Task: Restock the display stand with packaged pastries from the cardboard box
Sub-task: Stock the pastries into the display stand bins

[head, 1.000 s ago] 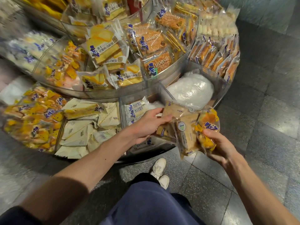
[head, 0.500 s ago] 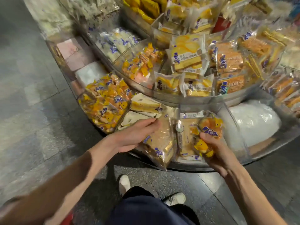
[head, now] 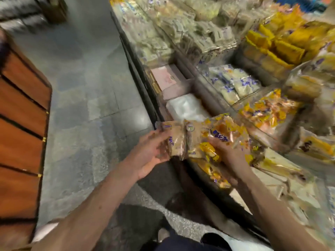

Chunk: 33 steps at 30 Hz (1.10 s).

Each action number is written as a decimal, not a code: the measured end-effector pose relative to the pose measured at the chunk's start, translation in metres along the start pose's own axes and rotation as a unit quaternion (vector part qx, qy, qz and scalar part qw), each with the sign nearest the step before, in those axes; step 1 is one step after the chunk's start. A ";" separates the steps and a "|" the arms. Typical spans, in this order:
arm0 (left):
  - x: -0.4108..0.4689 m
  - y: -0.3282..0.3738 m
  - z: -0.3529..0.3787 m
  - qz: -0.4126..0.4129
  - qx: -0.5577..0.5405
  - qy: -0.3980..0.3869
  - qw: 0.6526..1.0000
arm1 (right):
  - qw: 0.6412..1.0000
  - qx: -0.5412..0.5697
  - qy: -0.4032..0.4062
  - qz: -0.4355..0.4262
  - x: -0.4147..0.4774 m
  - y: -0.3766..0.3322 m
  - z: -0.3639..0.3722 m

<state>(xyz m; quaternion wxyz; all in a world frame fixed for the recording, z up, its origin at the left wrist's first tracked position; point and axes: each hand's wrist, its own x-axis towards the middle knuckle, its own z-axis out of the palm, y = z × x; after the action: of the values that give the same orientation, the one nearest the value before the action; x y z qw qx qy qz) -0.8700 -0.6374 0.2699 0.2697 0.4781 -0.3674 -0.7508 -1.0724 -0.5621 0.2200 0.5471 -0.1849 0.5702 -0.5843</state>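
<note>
My left hand (head: 150,153) grips a pale brown pastry pack (head: 175,140) by its left end. My right hand (head: 229,154) holds a bunch of yellow and orange pastry packs (head: 217,136) from below, fingers curled round them. Both hands are together just in front of the round display stand (head: 204,84), over its lower tier. A white plastic bag (head: 184,107) lies in a compartment right behind the packs. The cardboard box is out of view. The picture is blurred by motion.
The stand's tiers hold several kinds of packs: pale ones (head: 233,84), yellow ones (head: 277,46), cream wedges (head: 279,163). A pink sheet (head: 165,77) lies in a lower compartment. An orange wooden cabinet (head: 21,127) stands at the left across the grey tiled floor (head: 85,113).
The view has swung left along the stand, which now lies to my right. Both hands have stayed together with the packs and now sit by the compartment with the white bag.
</note>
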 end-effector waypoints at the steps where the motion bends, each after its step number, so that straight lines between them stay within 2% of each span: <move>1: 0.007 0.007 -0.014 0.031 0.015 0.011 0.999 | 0.999 -0.037 -0.007 -0.007 0.010 0.001 0.020; 5: 0.041 0.037 -0.054 0.104 0.061 0.030 0.992 | 0.997 -0.079 -0.022 -0.012 0.050 -0.006 0.078; 7: 0.064 0.054 -0.074 0.115 0.091 0.034 0.989 | 0.997 -0.072 -0.032 -0.016 0.073 -0.013 0.100; 9: 0.093 0.072 -0.095 0.120 0.129 0.041 0.984 | 0.998 -0.023 -0.052 -0.019 0.101 -0.017 0.118; 13: 0.157 0.110 -0.123 0.132 0.251 0.059 0.957 | 0.993 0.083 -0.074 0.036 0.175 -0.019 0.145; 17: 0.222 0.160 -0.139 0.056 0.255 0.003 0.965 | 0.976 0.185 -0.076 0.090 0.241 -0.030 0.159; 20: 0.267 0.195 -0.145 0.007 0.305 -0.049 0.951 | 0.971 0.203 -0.083 0.101 0.281 -0.043 0.159; 23: 0.307 0.220 -0.140 -0.029 0.288 -0.094 0.953 | 0.969 0.211 -0.083 0.096 0.314 -0.058 0.155; 27: 0.374 0.244 -0.129 -0.068 0.326 -0.132 0.934 | 0.964 0.240 -0.033 0.105 0.353 -0.077 0.151; 29: 0.408 0.256 -0.123 -0.082 0.335 -0.180 0.921 | 0.962 0.262 -0.003 0.082 0.369 -0.088 0.148; 33: 0.479 0.276 -0.115 -0.133 0.339 -0.251 0.897 | 0.963 0.257 0.083 -0.024 0.391 -0.117 0.142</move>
<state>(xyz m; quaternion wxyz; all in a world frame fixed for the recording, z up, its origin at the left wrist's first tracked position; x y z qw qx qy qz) -0.9405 -1.1947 0.2124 -0.1121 0.3807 -0.5878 -0.7050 -1.1335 -0.9897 0.2022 0.5126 -0.0027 0.4400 -0.7373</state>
